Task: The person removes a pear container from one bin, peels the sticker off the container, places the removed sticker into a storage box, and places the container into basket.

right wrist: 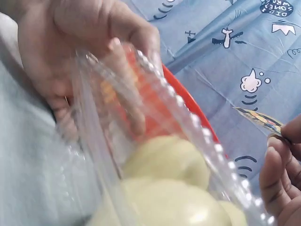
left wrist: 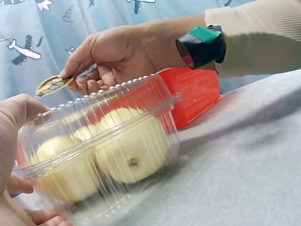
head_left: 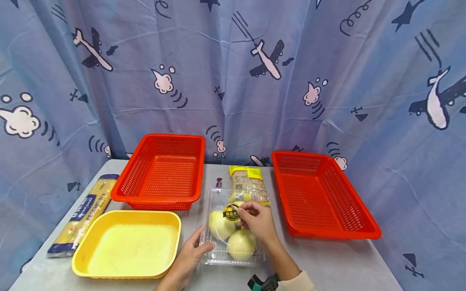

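Nearest the person: the left hand [head_left: 189, 256] grips the near left corner of a ribbed, clear plastic box [head_left: 218, 259], thumb over its edge. Just beyond, the right hand [head_left: 259, 223] pinches a thin, round black-and-gold label [head_left: 230, 214] between thumb and finger. Key relation: the label is held above the lid, tilted and seemingly clear of it in both wrist views; the box lies beneath on the table [head_left: 349, 266], its long axis running away from the person. The right hand is nearer the label, the left nearer the box's corner. Inside sit smooth, pale, rounded fruit [head_left: 242, 244]. Left of the box: a glossy yellow tray [head_left: 127, 246]. Farther: a yellow-topped packet [head_left: 248, 182], two perforated red baskets [head_left: 169, 173] [head_left: 309, 194], then a softly creased, airplane-printed curtain [head_left: 218, 60].
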{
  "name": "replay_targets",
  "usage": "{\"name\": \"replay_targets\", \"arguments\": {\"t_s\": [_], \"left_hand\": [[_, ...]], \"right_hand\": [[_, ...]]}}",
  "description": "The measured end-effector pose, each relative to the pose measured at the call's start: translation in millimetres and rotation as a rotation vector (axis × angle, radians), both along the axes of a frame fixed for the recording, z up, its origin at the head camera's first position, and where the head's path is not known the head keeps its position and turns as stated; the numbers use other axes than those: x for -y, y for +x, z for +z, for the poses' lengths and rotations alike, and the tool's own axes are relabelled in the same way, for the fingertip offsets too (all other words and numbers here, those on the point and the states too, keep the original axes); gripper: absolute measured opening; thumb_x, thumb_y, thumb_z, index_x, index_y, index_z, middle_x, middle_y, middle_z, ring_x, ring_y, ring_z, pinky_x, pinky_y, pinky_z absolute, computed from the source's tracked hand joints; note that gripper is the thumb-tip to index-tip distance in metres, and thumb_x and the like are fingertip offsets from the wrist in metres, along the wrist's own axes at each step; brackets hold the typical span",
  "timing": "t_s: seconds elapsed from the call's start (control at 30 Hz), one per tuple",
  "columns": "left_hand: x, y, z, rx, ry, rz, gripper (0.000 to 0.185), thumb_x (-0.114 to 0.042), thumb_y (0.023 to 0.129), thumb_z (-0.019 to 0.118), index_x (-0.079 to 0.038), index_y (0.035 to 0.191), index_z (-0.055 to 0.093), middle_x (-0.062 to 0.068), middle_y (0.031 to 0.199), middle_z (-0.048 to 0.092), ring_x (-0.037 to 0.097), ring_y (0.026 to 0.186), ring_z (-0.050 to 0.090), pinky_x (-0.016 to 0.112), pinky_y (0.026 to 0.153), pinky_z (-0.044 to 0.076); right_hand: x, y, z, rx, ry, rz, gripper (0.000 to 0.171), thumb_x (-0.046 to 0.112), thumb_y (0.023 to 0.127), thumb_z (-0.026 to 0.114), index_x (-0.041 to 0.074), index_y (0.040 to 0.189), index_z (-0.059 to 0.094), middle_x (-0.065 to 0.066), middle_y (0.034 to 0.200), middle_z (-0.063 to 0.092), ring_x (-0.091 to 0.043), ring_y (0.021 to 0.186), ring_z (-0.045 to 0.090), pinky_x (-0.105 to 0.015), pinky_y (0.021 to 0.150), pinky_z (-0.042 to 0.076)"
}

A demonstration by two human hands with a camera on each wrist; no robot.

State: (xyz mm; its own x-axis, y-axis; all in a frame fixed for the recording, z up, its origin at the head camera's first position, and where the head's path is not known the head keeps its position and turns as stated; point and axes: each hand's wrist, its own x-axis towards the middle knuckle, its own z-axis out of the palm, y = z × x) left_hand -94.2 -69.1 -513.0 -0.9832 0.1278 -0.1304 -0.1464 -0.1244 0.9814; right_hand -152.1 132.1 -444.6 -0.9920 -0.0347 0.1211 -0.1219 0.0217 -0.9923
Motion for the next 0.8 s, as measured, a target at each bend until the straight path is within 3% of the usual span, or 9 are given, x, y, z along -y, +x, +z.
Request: {"name": "replay_targets", "arguments": {"t_s": [0.23,0.33,0.47,0.63,0.8], "left_hand": [[1,2.0,3.3,0.015,-0.038,0.004,0.079,-0.014,0.089,0.067,0.009,0.149,0.02,0.036,0.142,0.034,0.04,0.129,0.036,0.054,0.106,0.027],[2,5.7,10.0,0.016,-0.084,0.008,0.08,-0.015,0.088,0.067,0.009,0.148,0.02,0.037,0.136,0.038,0.043,0.123,0.041,0.053,0.097,0.039],[6,13.3,26.2,-0.031,-0.198,0.007,0.081,-0.017,0.085,0.069,0.008,0.148,0.024,0.033,0.13,0.045,0.039,0.112,0.049,0.047,0.085,0.048],[13,26.0,52.0,-0.107,-0.352,0.008,0.082,-0.021,0.08,0.076,0.003,0.146,0.033,0.027,0.13,0.05,0.035,0.107,0.056,0.046,0.083,0.049],[23,37.7,73.2,-0.195,-0.305,0.07,0.078,-0.013,0.077,0.079,-0.002,0.143,0.041,0.021,0.135,0.048,0.034,0.111,0.055,0.045,0.085,0.05]], "right_hand": [[9,8.5,-6.0,0.038,-0.108,-0.01,0.002,-0.007,0.085,0.066,-0.007,0.087,0.065,-0.021,0.07,0.059,-0.021,0.054,0.058,-0.029,0.049,0.052],[11,9.0,-7.9,0.04,-0.133,-0.013,0.004,-0.007,0.085,0.066,-0.003,0.083,0.066,-0.021,0.07,0.059,-0.021,0.054,0.058,-0.028,0.049,0.052],[10,9.6,-6.7,0.037,-0.144,-0.022,0.004,-0.005,0.085,0.067,-0.006,0.084,0.064,-0.018,0.068,0.058,-0.021,0.054,0.057,-0.027,0.048,0.051],[9,9.0,-6.9,0.047,-0.154,-0.024,0.009,-0.005,0.085,0.067,-0.012,0.088,0.062,-0.018,0.069,0.059,-0.02,0.054,0.057,-0.027,0.049,0.051],[9,7.7,-8.0,0.056,-0.169,-0.014,0.007,-0.007,0.085,0.066,-0.011,0.089,0.063,-0.018,0.069,0.059,-0.02,0.054,0.057,-0.026,0.049,0.051]]}}
